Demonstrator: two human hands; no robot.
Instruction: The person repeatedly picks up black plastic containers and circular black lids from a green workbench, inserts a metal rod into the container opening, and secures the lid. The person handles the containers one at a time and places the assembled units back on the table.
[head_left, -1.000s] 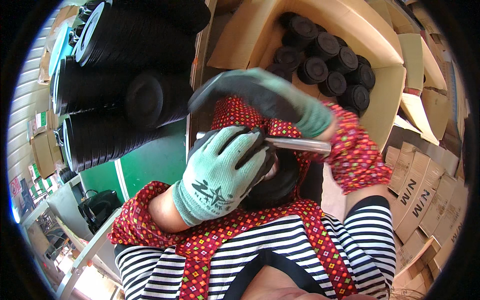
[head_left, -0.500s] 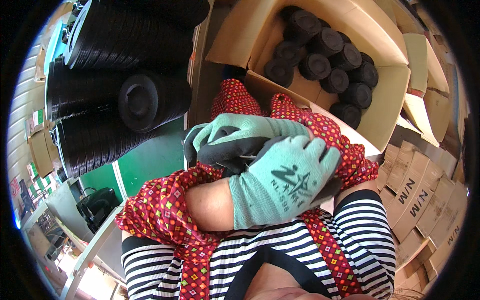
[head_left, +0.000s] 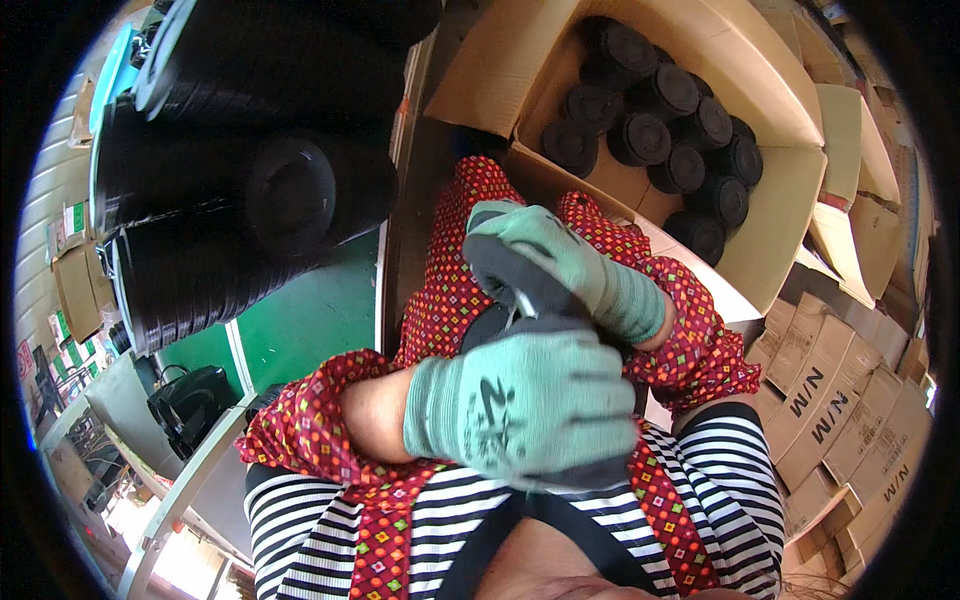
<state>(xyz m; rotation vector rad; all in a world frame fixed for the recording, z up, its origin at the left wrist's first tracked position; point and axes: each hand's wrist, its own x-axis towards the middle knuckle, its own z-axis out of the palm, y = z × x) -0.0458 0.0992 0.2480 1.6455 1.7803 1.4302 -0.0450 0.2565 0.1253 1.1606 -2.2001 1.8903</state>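
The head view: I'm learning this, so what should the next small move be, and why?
I would probably ease the left hand slightly aside, to check the grip: its gloved back covers whatever lies beneath, and little more than a thin shiny strip shows between it and the right hand.

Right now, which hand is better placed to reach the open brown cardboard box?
Probably the green-gloved right hand: it lies nearer the box; the left hand, gloved alike, sits farther back.

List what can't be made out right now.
Head view, pale sliver: full shape hidden by the left grip and right grip.
Head view, black object: partly covered by the left grip.
Head view, upper black stack: top cut off by the picture's upper edge.
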